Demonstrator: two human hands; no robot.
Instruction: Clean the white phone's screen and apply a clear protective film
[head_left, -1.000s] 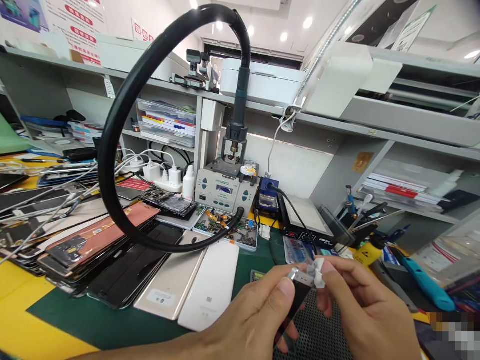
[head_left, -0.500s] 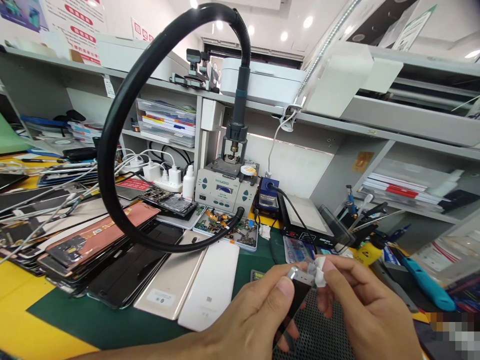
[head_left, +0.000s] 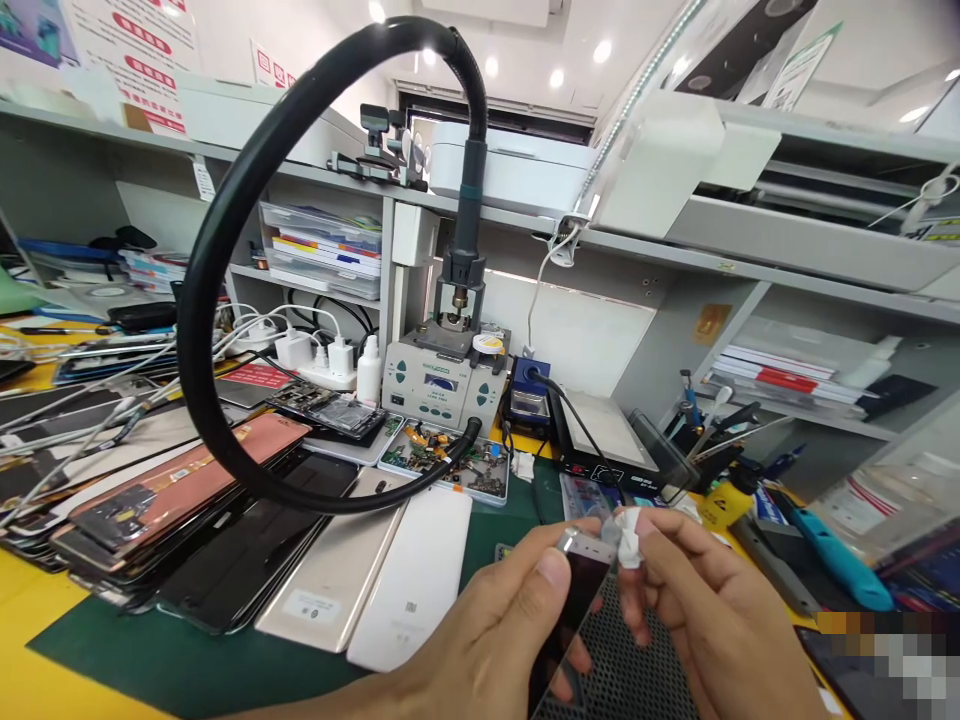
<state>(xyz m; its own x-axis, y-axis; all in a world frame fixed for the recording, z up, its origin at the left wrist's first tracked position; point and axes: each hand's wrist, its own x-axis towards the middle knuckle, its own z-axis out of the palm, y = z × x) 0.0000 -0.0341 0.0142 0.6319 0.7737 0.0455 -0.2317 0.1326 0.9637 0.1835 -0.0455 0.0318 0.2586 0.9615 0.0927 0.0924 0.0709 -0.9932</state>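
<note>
A smartphone [head_left: 571,600] with a dark screen and a pale top edge is gripped in my left hand [head_left: 495,620], thumb along its side near the top. Pinched between the thumb and fingers of my right hand [head_left: 712,600] is a crumpled white tissue [head_left: 629,538], held close beside the phone's top end. A small translucent bit shows between tissue and phone; I cannot make out what it is. Below both hands lies a black perforated mat [head_left: 637,660]. To the left of my left hand rest a white phone back [head_left: 412,590] and a gold phone [head_left: 330,570].
A hot air station [head_left: 446,385] stands at the back, its thick black hose [head_left: 196,300] looping forward over the phones. A tray of small parts [head_left: 487,485] sits before it. Right of it are a heating plate [head_left: 607,430], a yellow bottle [head_left: 727,500] and a teal-handled tool [head_left: 840,555].
The view has shifted slightly. The phone's top now tilts more toward me, showing more of its front. My right hand still holds the tissue beside it.
</note>
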